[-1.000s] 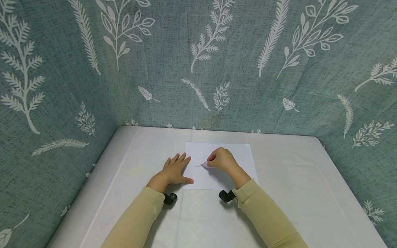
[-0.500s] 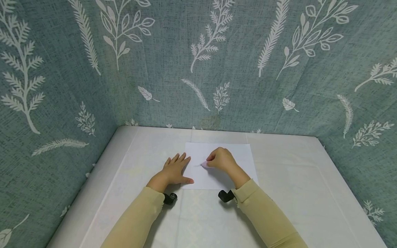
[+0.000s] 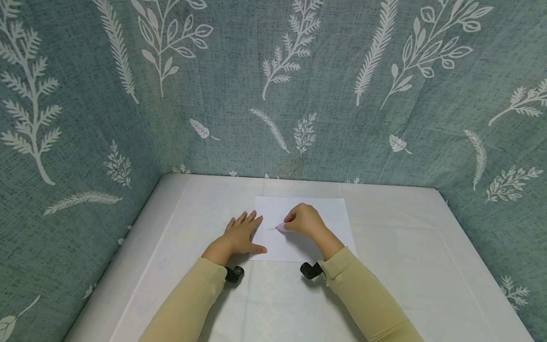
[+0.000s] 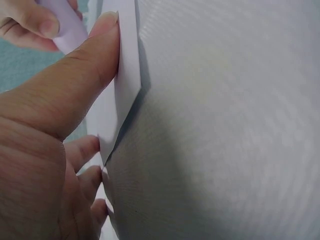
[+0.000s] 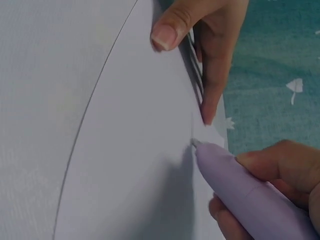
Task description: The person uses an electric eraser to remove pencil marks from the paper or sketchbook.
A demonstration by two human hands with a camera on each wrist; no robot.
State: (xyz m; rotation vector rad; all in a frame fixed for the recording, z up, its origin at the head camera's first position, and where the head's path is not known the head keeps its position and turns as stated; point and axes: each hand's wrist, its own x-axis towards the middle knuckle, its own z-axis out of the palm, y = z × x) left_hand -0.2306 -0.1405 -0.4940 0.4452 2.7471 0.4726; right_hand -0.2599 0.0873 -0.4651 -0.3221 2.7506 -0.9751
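Note:
A white sheet of paper (image 3: pixel 329 209) lies on the table with a short faint line (image 3: pixel 271 229) left of its middle. My left hand (image 3: pixel 239 236) rests at the sheet's left edge, fingers spread; in the left wrist view its thumb (image 4: pixel 95 50) presses on the paper. With thumb and fingertips, my right hand (image 3: pixel 308 221) pinches a thick lavender pen-shaped tool (image 5: pixel 245 192). Its narrow grey tip (image 5: pixel 195 143) meets the paper at the faint line, and its body slants back toward the palm. The hand hides most of the tool in the head view.
A white cloth covers the table (image 3: pixel 410 266). Teal fabric with white leaf prints (image 3: pixel 231 95) rises behind the table and along both sides. Black wrist cameras, the left one (image 3: pixel 234 274) and the right one (image 3: pixel 310 270), sit by the sleeves.
The tool's tip and my right hand have shifted very slightly left along the faint line. My left hand and the sheet stay in place.

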